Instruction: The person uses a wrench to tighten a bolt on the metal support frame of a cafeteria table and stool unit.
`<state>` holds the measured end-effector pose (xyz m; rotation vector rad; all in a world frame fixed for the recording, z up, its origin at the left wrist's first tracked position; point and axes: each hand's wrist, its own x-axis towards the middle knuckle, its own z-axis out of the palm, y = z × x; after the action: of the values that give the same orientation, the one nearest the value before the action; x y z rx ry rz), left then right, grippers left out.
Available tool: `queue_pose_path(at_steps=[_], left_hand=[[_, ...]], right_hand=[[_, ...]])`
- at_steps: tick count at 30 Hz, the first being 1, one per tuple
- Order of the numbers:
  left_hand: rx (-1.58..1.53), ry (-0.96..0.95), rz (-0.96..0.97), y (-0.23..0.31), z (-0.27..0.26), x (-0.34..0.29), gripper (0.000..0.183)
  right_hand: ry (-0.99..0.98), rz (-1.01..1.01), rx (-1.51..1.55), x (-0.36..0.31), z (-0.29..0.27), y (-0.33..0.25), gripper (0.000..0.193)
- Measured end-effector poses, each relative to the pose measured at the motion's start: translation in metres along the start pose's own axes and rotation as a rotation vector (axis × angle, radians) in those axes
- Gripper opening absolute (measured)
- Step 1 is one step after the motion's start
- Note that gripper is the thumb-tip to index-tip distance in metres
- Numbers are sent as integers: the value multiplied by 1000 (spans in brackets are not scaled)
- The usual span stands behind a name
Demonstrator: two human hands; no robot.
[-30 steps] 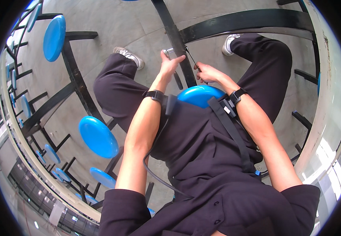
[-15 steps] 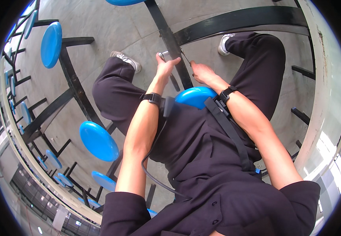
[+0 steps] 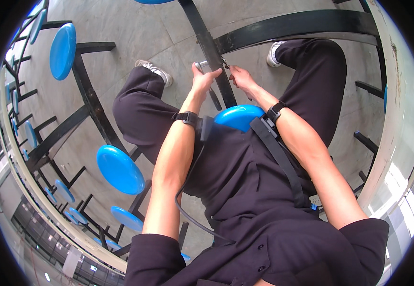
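My left hand (image 3: 204, 80) is closed around a ratchet wrench (image 3: 215, 98) on the left side of a black metal beam (image 3: 223, 85). The wrench has a silver head and a dark handle hanging below the fingers; its socket end meets the beam. On the beam's other side, my right hand (image 3: 241, 78) is closed on a thin metal spanner (image 3: 225, 62), whose tip lies against the beam. The fingers hide most of it. A round blue seat (image 3: 239, 117) sits at the beam's near end, just in front of my body.
A wide black crossbar (image 3: 297, 26) joins the beam from the right. Blue seats on black frames, such as one seat (image 3: 120, 169), stand to the left. A pale table edge (image 3: 388, 109) curves along the right. A black cable (image 3: 180, 209) runs from my left wrist.
My right hand has moved up and left, closer to the beam, and now covers more of the spanner. My left hand and the ratchet wrench have barely moved.
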<state>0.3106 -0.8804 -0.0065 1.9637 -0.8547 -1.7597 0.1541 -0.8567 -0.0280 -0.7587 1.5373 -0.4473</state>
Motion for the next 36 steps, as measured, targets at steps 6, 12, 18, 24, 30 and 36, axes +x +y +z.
queue_pose_path(at_steps=[6,12,18,24,30,36], left_hand=[[35,32,34,-8,2,10,81],[30,42,39,-6,7,8,86],[85,75,53,-11,4,14,91],[90,78,71,-14,4,12,87],[43,63,43,-5,9,4,87],[-19,5,43,-4,2,5,87]], right_hand=[[-82,62,278,6,-5,9,36],[-77,67,417,14,-4,18,37],[-20,46,382,13,0,7,35],[65,109,312,0,-1,-20,31],[-13,85,224,2,-13,-32,25],[-104,135,424,-14,-9,-63,22]])
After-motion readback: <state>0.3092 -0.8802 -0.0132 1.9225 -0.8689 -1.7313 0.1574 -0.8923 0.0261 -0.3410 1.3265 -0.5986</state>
